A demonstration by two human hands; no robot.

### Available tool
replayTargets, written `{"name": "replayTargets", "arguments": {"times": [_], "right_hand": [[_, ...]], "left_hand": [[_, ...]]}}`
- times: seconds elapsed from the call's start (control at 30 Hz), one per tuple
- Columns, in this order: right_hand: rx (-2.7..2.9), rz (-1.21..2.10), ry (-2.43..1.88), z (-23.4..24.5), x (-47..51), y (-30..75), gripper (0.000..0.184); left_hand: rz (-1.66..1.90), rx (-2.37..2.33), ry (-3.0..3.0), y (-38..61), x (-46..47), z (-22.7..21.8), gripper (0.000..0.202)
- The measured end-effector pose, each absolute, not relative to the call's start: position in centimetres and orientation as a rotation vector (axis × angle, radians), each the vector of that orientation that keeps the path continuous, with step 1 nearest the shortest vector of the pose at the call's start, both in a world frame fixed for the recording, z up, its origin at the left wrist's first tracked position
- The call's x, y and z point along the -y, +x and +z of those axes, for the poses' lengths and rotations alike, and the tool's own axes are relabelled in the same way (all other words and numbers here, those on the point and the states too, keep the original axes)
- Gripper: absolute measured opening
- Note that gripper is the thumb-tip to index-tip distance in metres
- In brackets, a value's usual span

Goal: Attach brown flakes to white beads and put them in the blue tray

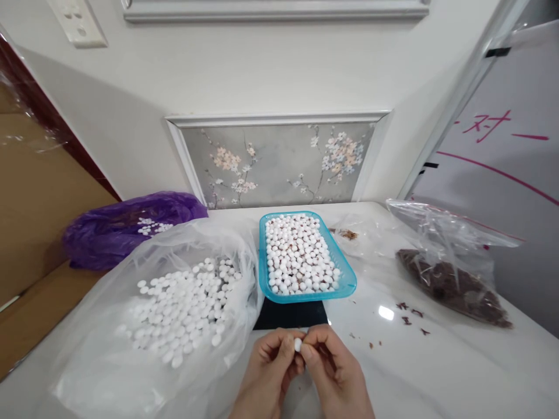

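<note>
My left hand and my right hand meet at the bottom centre, fingers curled, pinching one small white round piece between their fingertips. Just beyond them a blue plastic tray heaped with white round pieces rests on a black scale. To the left lies an open clear plastic bag holding several more flat white pieces.
A purple plastic bag with some white pieces lies at the back left. A clear bag of dark brown bits sits at the right, with brown crumbs scattered on the white table. A wall panel stands behind.
</note>
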State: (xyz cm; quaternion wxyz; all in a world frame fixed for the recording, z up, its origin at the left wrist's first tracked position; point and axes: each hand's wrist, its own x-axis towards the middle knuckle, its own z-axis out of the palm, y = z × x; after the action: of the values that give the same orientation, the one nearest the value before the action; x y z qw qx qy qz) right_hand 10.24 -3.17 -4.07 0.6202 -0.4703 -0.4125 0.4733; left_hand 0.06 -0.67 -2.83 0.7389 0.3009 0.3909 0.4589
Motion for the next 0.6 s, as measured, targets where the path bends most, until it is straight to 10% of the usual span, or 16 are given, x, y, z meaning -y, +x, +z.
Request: {"name": "replayTargets", "arguments": {"times": [0.6], "right_hand": [[0.913, 1.063, -1.235, -3.4, 2.3, 13.6, 0.02]], "left_hand": [[1.033, -0.846, 0.383, 0.2, 0.6, -2.2, 0.017]]}}
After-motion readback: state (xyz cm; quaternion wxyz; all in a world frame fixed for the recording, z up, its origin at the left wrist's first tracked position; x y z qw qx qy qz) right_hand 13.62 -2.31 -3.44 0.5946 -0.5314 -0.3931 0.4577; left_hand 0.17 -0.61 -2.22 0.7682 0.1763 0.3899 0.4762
